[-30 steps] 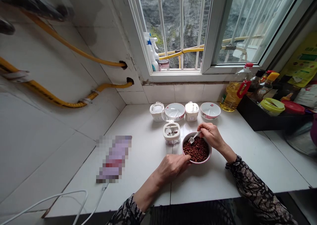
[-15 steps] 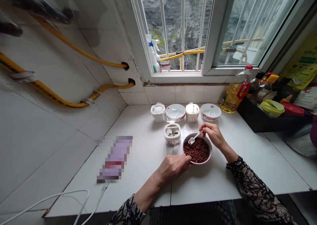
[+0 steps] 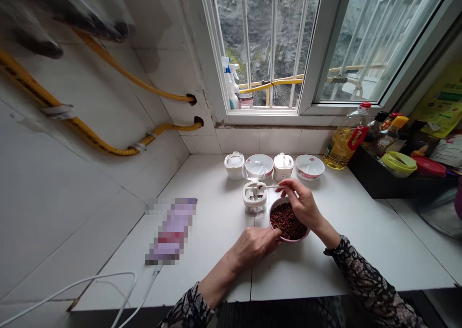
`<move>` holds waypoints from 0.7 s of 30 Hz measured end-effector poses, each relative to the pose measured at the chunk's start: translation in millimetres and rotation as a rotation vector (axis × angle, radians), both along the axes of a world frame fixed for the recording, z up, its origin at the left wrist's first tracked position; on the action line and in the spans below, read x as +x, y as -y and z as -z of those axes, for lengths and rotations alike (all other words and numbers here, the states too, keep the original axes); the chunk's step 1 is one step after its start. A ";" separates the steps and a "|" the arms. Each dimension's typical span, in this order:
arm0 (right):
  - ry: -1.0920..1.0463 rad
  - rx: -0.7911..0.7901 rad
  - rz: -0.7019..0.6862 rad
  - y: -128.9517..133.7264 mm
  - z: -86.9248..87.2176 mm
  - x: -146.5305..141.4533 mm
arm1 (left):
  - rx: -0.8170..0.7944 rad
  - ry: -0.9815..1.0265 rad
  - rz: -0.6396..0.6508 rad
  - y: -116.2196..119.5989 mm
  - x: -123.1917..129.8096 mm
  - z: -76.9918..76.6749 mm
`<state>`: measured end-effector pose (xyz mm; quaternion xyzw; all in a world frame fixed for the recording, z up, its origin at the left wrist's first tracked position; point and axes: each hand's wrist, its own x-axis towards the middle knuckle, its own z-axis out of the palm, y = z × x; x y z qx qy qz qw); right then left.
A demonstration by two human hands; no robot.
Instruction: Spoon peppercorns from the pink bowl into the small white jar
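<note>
My left hand (image 3: 258,244) grips the near left rim of a bowl (image 3: 271,228), its thumb over the edge. Dark red-brown peppercorn-like bits (image 3: 287,220) fill much of the bowl. Above the bowl's far side, my right hand (image 3: 300,200) pinches the handle of a small white spoon (image 3: 270,187). The spoon's head is over the opening of a clear seasoning jar (image 3: 254,207) with a white rim and raised lid. A few dark bits show inside that jar. My right hand hides part of the bowl's right side.
Behind stand two white lidded jars (image 3: 234,167) (image 3: 283,168) and two flowered bowls (image 3: 265,172) (image 3: 309,174). An oil bottle (image 3: 339,147) and a black box of condiments (image 3: 368,174) are at the right. A blurred purple object (image 3: 175,229) with a white cable (image 3: 147,289) lies left.
My right hand has moved the spoon left and up from the bowl to the open jar. My left hand keeps its hold on the bowl. The view has shifted slightly.
</note>
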<state>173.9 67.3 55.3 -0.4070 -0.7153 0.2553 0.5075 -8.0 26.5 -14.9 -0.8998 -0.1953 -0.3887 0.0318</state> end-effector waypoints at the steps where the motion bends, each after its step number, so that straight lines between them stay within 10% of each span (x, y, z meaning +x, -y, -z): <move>1: 0.101 0.098 -0.007 2.1 -0.4 -3.6 | 0.005 0.001 -0.004 0.0 0.2 0.1; 6: 0.297 0.347 -0.020 4.2 -6.6 3.2 | 0.003 0.006 -0.012 0.8 0.4 0.5; 21: 0.242 -0.115 0.037 -6.2 8.6 29.3 | -0.023 -0.024 -0.015 1.6 -2.4 -0.6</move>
